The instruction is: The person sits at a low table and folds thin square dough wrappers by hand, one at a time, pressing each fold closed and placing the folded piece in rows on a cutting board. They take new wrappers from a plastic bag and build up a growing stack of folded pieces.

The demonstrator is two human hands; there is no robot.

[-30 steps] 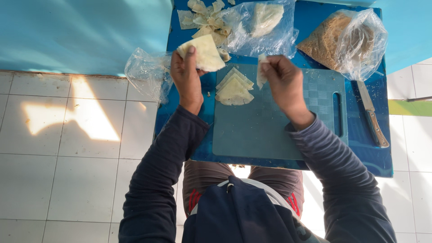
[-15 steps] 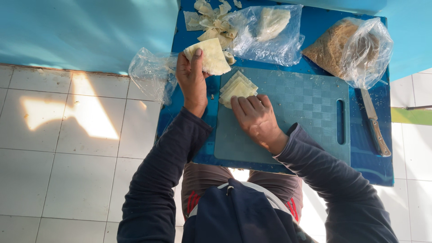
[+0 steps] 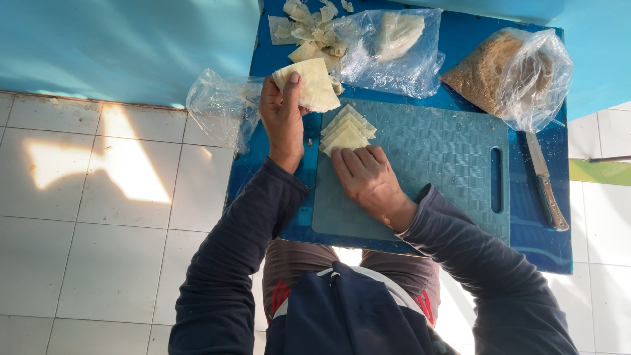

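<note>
Plastic comes first on my screen: a crumpled clear bag [image 3: 220,108] hangs over the left edge of the blue table [image 3: 559,243]. Next I see the left hand [image 3: 282,118] grasping a pale folded pastry sheet [image 3: 314,84] above the grey-blue cutting board's [image 3: 427,177] left corner. The right hand [image 3: 368,177] lies flat, fingers pressing a small stack of pale folded sheets [image 3: 346,131] near the board's top left corner. At the table's right edge lies a wooden-handled knife [image 3: 545,181].
</note>
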